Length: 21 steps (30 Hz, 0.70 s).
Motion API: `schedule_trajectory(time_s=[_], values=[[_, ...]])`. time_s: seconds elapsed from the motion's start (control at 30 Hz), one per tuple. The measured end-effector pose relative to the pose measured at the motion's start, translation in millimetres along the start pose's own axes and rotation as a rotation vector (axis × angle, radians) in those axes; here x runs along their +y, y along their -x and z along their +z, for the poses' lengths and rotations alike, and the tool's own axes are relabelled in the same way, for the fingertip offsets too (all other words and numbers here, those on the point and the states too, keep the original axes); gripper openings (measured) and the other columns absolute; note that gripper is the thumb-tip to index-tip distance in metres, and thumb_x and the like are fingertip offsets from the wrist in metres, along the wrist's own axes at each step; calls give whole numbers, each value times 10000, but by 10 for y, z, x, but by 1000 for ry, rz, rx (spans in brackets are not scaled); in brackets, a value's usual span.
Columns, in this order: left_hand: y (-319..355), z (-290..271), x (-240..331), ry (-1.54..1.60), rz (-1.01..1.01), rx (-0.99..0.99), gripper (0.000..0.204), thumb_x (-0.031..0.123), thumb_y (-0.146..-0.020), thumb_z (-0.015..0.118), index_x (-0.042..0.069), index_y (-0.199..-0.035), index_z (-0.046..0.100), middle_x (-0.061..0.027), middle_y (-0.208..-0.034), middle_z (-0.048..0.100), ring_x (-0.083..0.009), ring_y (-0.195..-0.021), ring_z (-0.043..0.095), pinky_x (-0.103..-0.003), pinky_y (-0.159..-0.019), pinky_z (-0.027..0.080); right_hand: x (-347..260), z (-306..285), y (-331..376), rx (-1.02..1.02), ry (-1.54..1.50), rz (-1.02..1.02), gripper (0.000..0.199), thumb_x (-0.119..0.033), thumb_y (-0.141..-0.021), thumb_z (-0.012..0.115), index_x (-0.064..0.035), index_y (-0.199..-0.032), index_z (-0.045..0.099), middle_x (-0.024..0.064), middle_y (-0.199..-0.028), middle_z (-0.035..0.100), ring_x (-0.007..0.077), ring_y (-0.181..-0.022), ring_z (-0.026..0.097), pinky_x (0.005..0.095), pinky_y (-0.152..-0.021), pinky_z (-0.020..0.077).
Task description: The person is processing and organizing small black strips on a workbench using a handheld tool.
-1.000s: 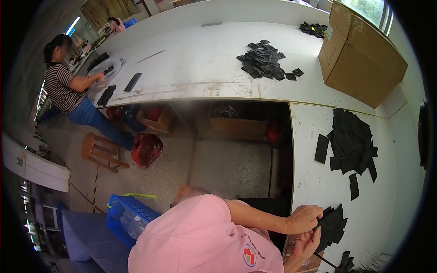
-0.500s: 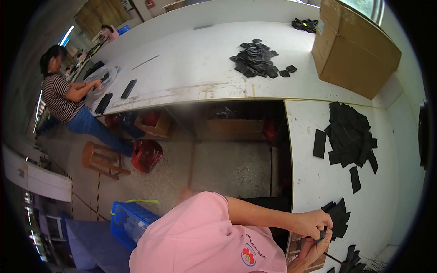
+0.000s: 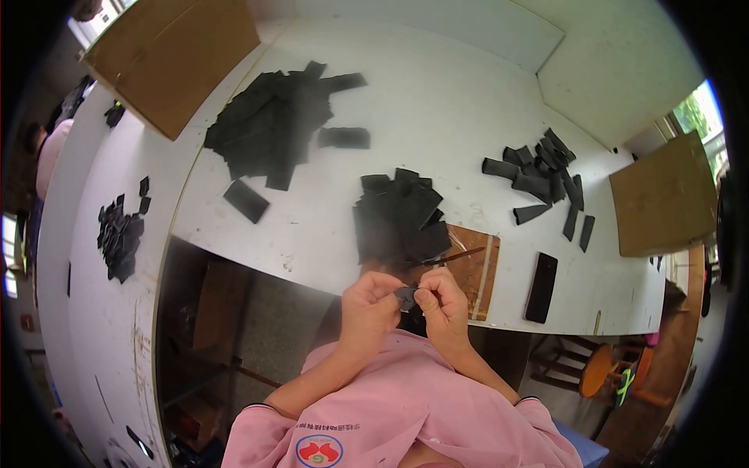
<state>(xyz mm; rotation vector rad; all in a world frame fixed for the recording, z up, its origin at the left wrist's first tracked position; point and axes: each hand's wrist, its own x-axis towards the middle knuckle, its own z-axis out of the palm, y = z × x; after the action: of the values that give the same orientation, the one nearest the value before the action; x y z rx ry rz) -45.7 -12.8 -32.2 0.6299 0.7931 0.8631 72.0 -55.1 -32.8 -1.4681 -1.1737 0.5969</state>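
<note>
A small black piece of fabric is pinched between my two hands just off the table's front edge. My left hand grips one side of it and my right hand the other, thumbs toward each other. Directly beyond my fingers lies a heap of flat black pieces, overlapping on the table. Beside that heap, a brown board rests at the edge, with a thin dark tool across it whose kind is unclear.
A larger black pile lies at the far left, and rolled black pieces sit farther right. A black flat rectangular object lies near the front edge. Cardboard boxes stand left and right. A wooden stool is at lower right.
My view has swung to the right, so the hands and heap now appear near the middle. Both hands still hold a small black piece. The person in stripes is no longer in view.
</note>
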Motion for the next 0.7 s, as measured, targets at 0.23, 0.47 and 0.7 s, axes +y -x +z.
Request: schedule_trajectory(time_s=[0.23, 0.47, 0.7], values=[[-15, 246, 107, 697, -524, -555, 272, -3, -805, 502, -8, -1071, 447, -56, -761, 550, -7, -339, 327, -152, -326, 259, -184, -460, 32, -184, -523, 262, 191, -164, -851, 502, -23, -725, 475, -6, -711, 436, 69, -608, 380, 194, -540, 319], [-365, 700, 524, 867, -574, -648, 369, 58, -865, 365, -37, -1221, 351, -72, -717, 539, -22, -310, 313, -171, -294, 261, -389, -677, -689, -192, -542, 351, 195, -179, -845, 521, -43, -707, 497, -51, -618, 430, 51, -586, 408, 189, -530, 334], [-639, 347, 67, 720, -686, -321, 306, 40, -857, 355, 10, -1140, 470, -45, -704, 553, -38, -334, 290, -183, -323, 261, 347, -546, -496, -235, -724, 532, 228, -243, -853, 512, -101, -675, 489, -63, -614, 416, 26, -547, 341, 173, -487, 275]])
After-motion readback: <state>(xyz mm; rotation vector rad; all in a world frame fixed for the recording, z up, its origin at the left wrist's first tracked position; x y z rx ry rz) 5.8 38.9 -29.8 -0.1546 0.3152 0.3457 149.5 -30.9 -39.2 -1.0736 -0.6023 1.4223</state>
